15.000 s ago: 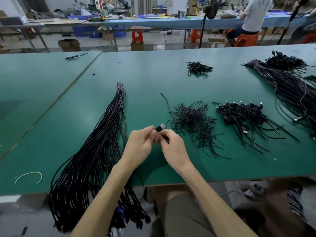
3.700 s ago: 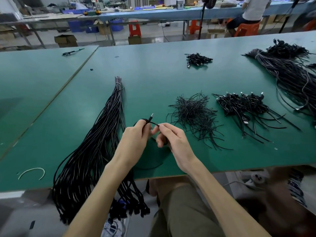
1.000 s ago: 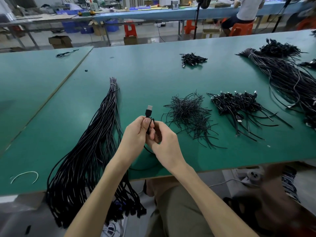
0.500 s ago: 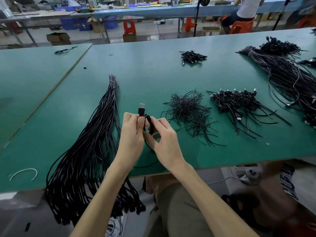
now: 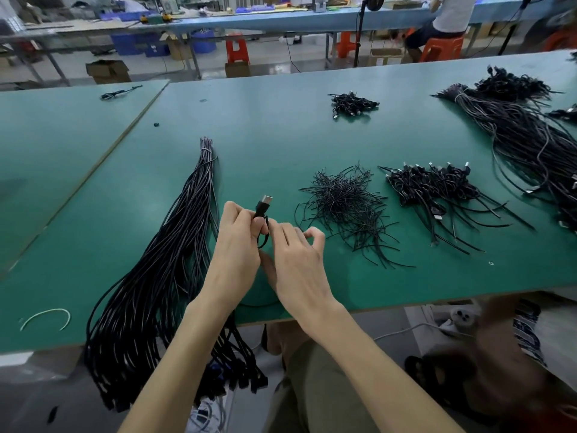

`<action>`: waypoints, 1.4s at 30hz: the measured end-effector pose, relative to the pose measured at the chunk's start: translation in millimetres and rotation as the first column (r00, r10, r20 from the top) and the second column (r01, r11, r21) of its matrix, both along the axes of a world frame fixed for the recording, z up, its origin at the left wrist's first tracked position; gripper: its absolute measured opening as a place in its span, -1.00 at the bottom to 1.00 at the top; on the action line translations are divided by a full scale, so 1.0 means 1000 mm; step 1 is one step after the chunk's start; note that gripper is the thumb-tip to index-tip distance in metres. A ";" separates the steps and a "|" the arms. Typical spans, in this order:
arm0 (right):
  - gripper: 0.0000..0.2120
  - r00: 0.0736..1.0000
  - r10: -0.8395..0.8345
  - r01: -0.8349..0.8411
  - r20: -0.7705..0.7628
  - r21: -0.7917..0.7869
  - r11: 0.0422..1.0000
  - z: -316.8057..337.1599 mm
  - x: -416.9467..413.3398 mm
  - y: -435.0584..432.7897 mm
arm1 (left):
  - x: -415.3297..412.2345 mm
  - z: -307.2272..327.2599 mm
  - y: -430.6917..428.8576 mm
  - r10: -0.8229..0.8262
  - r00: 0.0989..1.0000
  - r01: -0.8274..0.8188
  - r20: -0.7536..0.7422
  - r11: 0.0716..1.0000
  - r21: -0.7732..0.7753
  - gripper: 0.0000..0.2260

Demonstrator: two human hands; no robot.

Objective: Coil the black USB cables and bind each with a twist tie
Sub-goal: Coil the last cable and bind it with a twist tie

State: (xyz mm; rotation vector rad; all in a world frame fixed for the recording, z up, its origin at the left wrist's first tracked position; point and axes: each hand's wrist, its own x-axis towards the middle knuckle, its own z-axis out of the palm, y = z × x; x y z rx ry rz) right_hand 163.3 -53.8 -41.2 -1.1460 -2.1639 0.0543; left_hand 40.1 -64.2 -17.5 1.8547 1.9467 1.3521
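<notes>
One head-worn wide-angle view, facing forward and down, close above hands (image 5: 238,249), green table (image 5: 281,135) (benches (image 5: 281,22) beyond)

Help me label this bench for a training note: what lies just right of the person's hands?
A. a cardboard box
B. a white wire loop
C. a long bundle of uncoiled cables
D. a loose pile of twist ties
D: the pile of twist ties lies just right of the right hand; the long cable bundle is left of the left hand, which holds a USB cable.
</notes>
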 end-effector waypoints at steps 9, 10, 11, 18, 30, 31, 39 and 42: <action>-0.25 0.992 0.126 -0.124 -0.003 -0.199 0.972 0.007 0.003 -0.002 | 0.008 -0.006 -0.002 -0.023 0.996 0.023 0.085 1.000 0.003 -0.73; -0.25 0.994 0.106 -0.102 0.015 -0.188 0.977 0.007 0.003 -0.004 | 0.011 -0.006 -0.002 -0.027 0.995 0.027 0.097 1.000 0.001 -0.72; -0.28 0.996 0.085 -0.080 0.025 -0.178 0.981 0.008 0.002 -0.005 | 0.012 -0.006 -0.002 -0.034 0.995 0.035 0.095 0.999 -0.008 -0.71; -0.25 0.999 0.028 -0.028 0.023 0.010 1.000 0.005 -0.002 -0.004 | 0.014 -0.008 -0.003 0.060 0.998 -0.060 -0.023 0.998 0.004 -0.92; -0.19 0.955 0.124 -0.202 -0.271 -0.282 0.938 0.003 -0.003 0.002 | 0.013 -0.012 0.001 -0.060 0.987 0.056 0.152 0.998 0.029 -0.69; -0.19 0.951 0.127 -0.213 -0.283 -0.298 0.931 0.002 -0.004 0.003 | 0.014 -0.012 0.001 -0.074 0.981 0.072 0.178 0.997 0.018 -0.69; -0.43 0.900 0.153 -0.316 -0.408 -0.369 0.874 0.001 -0.004 0.008 | 0.009 -0.011 0.003 -0.057 0.984 0.047 0.166 0.997 0.062 -0.75; -0.46 0.876 0.140 -0.339 -0.461 -0.383 0.859 0.002 -0.003 0.010 | 0.010 -0.008 0.001 -0.100 0.970 0.086 0.224 0.994 0.070 -0.70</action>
